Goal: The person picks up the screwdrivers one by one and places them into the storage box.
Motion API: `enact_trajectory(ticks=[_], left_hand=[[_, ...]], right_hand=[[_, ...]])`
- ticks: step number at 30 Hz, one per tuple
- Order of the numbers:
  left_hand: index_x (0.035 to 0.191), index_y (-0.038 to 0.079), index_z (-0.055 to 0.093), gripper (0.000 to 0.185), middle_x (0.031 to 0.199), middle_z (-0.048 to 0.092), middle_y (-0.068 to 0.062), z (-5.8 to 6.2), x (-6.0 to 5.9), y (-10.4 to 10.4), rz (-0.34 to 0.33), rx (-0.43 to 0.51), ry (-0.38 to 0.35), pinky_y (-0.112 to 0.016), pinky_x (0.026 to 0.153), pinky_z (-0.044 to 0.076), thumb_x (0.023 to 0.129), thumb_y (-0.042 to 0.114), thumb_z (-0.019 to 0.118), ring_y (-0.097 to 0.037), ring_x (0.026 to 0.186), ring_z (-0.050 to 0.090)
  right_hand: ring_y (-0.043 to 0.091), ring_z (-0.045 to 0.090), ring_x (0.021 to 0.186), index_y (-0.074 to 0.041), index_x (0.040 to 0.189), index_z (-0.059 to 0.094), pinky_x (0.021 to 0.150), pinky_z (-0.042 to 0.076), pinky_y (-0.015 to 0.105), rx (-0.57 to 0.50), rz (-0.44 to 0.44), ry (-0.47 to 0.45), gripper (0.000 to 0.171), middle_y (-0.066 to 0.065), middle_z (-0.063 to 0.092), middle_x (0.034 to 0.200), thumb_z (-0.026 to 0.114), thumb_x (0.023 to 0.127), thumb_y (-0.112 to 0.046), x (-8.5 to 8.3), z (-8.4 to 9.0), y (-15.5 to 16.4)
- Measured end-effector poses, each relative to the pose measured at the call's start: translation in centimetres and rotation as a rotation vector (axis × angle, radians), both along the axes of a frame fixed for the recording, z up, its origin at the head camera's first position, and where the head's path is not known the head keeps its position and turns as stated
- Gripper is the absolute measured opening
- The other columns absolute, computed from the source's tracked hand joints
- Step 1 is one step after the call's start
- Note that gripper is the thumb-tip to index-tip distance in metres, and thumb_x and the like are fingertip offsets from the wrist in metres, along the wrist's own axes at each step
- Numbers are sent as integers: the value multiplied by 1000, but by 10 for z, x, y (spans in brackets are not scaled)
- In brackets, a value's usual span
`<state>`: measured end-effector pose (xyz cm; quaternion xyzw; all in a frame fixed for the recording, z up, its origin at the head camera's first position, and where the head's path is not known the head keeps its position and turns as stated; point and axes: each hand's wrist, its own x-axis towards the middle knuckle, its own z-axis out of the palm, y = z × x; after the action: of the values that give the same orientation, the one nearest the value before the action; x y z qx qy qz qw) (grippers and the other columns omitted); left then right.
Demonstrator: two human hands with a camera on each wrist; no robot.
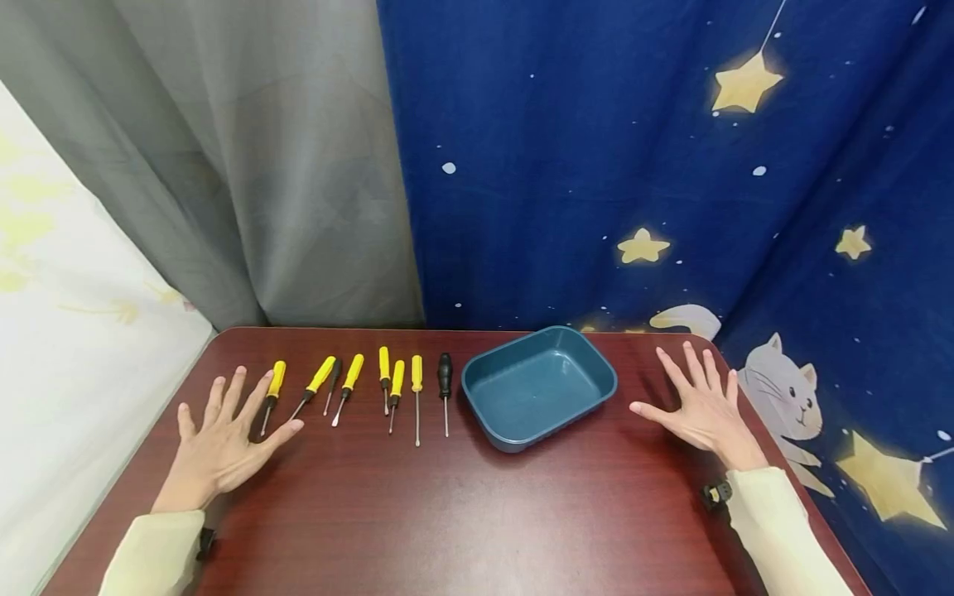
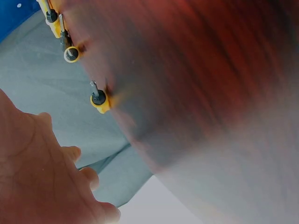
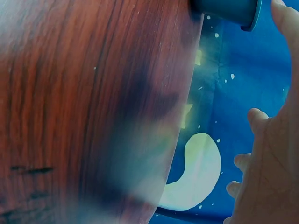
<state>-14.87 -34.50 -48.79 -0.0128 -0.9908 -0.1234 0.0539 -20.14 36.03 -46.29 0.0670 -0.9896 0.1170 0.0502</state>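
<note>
Six slim yellow-handled plastic screwdrivers [image 1: 416, 374] and two black-handled screwdrivers [image 1: 445, 374] have silver metal shafts [image 1: 417, 414]. The rounded rectangular plastic basin [image 1: 537, 393] is dark teal. The wood-grain table [image 1: 447, 530] is reddish brown with darker streaks. The plain cloth curtain [image 1: 313, 182] is grey; the navy-blue cloth curtain [image 1: 537, 248] has yellow stars [image 1: 748, 84], white dots [image 1: 449, 168] and a grey-and-white cat [image 1: 782, 385]. Long sleeves [image 1: 152, 550] are cream.

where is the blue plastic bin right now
In the head view, the blue plastic bin sits just right of centre near the far edge of the reddish-brown tabletop, between the rightmost black-handled screwdriver and the person's right hand.
</note>
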Motion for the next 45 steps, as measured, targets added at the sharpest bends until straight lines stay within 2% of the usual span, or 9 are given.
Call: enact_trajectory(ticks=[8, 17, 26, 30, 32, 37, 41, 44, 45], left_hand=[[165, 35, 1, 97, 172, -3, -22, 1, 1, 1, -6, 22, -5, -85, 105, -7, 92, 74, 51, -51, 156, -4], [166, 32, 8, 94, 169, 9, -27, 5, -3, 2, 2, 47, -23, -86, 105, 0, 93, 74, 50, -56, 153, 10], [166, 21, 15, 92, 164, 20, -33, 11, -9, -1, 28, 60, -43, -85, 103, 11, 96, 71, 47, -58, 145, 28], [166, 16, 14, 93, 160, 27, -36, 15, -13, -2, 42, 73, -54, -83, 105, 15, 98, 71, 44, -62, 138, 36], [166, 15, 15, 92, 158, 30, -36, 17, -15, -3, 53, 79, -46, -82, 103, 23, 98, 70, 44, -65, 133, 39], [164, 10, 20, 91, 153, 36, -36, 21, -20, -6, 82, 115, -15, -77, 88, 41, 99, 69, 44, -67, 122, 47], [161, 5, 26, 89, 150, 38, -38, 23, -25, -7, 99, 144, -8, -75, 88, 43, 100, 67, 44, -64, 123, 47], [159, 1, 30, 88, 149, 40, -40, 22, -28, -9, 108, 165, -11, -76, 92, 41, 101, 65, 44, -63, 126, 45], [158, -1, 31, 87, 146, 42, -40, 22, -30, -9, 108, 176, -11, -74, 92, 43, 101, 64, 45, -61, 125, 48]], right_hand=[[52, -8, 156, -29, 166, 10, 113, -11, 80, -14, -4, -25, 106, 21, -4, 172, 60, 85, -76, 2, -1, 2], [52, -5, 156, -25, 166, 16, 115, -8, 77, -40, -3, -42, 104, 23, -1, 172, 59, 86, -76, -2, 2, -2], [52, 3, 156, -26, 166, 13, 116, 8, 77, -118, 11, -97, 98, 23, 4, 172, 55, 91, -73, -8, 7, -11], [54, 10, 154, -21, 166, 15, 115, 15, 77, -190, 9, -117, 93, 25, 11, 170, 53, 95, -69, -10, 10, -17], [55, 14, 152, -16, 165, 19, 115, 17, 77, -223, 11, -126, 91, 27, 15, 169, 51, 97, -67, -12, 11, -20], [52, 29, 149, -8, 162, 28, 117, 24, 72, -315, -7, -147, 85, 28, 27, 164, 47, 101, -64, -15, 14, -26], [48, 49, 138, -8, 158, 37, 113, 37, 65, -427, -33, -138, 79, 26, 40, 158, 49, 101, -61, -16, 14, -32], [44, 57, 131, -9, 154, 44, 109, 43, 59, -500, -43, -128, 73, 23, 50, 152, 51, 102, -59, -16, 12, -37], [42, 59, 129, -9, 153, 45, 107, 45, 57, -516, -45, -126, 71, 22, 53, 149, 51, 102, -58, -16, 12, -38]])
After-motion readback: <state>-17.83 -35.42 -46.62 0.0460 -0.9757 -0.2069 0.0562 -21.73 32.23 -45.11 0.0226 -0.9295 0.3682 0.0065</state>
